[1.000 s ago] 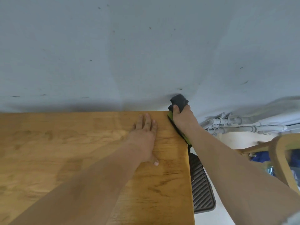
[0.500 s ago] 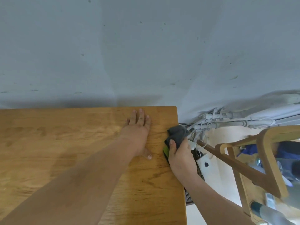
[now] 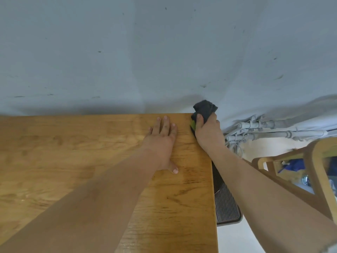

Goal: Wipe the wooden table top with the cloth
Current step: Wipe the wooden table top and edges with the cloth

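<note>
A pale grey wall (image 3: 164,52), speckled with small dark marks, fills the upper half of the view. Below it, the wooden desk (image 3: 73,152) runs from the left edge to a straight right edge, its far side against the wall. Its top is honey-brown with darker grain streaks and a faint sheen near the front. To the right, off the desk, stand a light wooden chair (image 3: 317,161), a dark ribbed mat (image 3: 225,201) on the floor just beside the desk's edge, and some grey pipes (image 3: 273,133) low along the wall.

The left grip (image 3: 162,141) lies flat on the desk top near the far right corner, fingers straight and close together, thumb spread out to the side, holding nothing. The right grip (image 3: 207,132) is curled at the desk's far right corner, thumb on top, clutching the cloth (image 3: 205,108). The cloth is dark grey and bunched, its loose end sticking up past the fingers against the wall; a yellow-green strip shows under the thumb, along the desk's right edge.
</note>
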`<move>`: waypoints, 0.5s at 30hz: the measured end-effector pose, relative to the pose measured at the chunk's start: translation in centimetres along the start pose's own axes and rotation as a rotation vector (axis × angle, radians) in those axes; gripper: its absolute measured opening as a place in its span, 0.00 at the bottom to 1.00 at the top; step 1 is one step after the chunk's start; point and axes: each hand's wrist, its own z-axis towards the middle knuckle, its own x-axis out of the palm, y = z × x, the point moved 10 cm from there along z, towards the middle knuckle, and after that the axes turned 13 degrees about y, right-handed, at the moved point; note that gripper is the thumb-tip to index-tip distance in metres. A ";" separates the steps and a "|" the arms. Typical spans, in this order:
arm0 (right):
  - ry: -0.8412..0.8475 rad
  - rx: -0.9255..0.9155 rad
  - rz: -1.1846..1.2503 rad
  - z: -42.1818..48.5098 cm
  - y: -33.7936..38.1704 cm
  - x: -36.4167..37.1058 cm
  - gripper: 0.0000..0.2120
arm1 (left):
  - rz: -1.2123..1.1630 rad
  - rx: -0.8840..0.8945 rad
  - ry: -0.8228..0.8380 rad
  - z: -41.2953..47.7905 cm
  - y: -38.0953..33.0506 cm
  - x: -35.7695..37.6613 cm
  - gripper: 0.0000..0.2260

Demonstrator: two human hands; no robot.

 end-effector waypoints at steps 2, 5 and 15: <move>-0.034 -0.044 -0.019 -3.2 -1.8 1.0 0.27 | -0.007 -0.003 0.014 0.0 0.0 0.3 0.69; -0.070 -0.076 -0.097 -10.1 -4.9 3.1 0.34 | -0.014 -0.011 0.018 0.3 0.3 0.1 0.69; -0.031 0.044 -0.111 -11.2 -6.3 3.5 0.24 | -0.014 -0.055 0.043 -0.1 0.0 -0.7 0.69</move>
